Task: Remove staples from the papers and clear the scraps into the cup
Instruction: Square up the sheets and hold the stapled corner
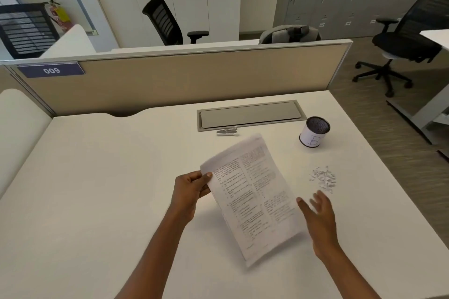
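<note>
Bare desk [97, 189] lies open at left; scraps [323, 177], cup [314, 131] and what looks like a stapler [227, 131] crowd the right.

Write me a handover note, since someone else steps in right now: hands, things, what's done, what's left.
Left hand: pinches the papers at their left edge, held up over the desk.
Right hand: open, empty, beside the sheets.
Staple remover: on the desk near the cable tray.
Cup: upright, far right; contents not visible.
Scraps: piled loose on the desk.
Left: any remaining staples cannot be seen; move scraps into the cup.
</note>
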Available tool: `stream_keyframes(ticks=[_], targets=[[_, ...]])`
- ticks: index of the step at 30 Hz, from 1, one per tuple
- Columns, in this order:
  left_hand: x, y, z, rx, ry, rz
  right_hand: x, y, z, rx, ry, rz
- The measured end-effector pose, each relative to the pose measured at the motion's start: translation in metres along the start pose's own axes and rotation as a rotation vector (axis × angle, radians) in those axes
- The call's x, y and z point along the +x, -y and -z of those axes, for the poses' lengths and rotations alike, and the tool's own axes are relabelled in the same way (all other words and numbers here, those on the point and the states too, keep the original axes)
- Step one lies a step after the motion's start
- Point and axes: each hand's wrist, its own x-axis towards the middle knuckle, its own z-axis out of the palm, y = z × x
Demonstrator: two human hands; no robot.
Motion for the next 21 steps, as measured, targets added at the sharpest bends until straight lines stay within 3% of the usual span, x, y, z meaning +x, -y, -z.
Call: stream_keyframes(ticks=[3,5,8,10,12,21], targets=[[-0.002,0.001,0.001,0.158,0.089,-0.013,0.004,0.021,-0.016,-0.347,-0.170,0.422],[-0.003,0.002,-0.001,0.240,0.152,-0.011,0.003,0.047,-0.034,-0.385,0.014,0.623],[-0.003,0.003,-0.005,0.329,0.239,-0.002,-0.001,0.085,-0.068,-0.616,0.405,0.748],[-0.003,0.002,-0.008,0.360,0.287,0.003,0.003,0.100,-0.089,-0.791,0.546,0.790],[0.000,0.000,-0.010,0.373,0.313,0.007,0.009,0.111,-0.105,-0.817,0.624,0.756],[0.043,0.015,0.000,0.342,0.274,0.088,0.054,0.112,-0.153,-0.909,0.751,0.683]])
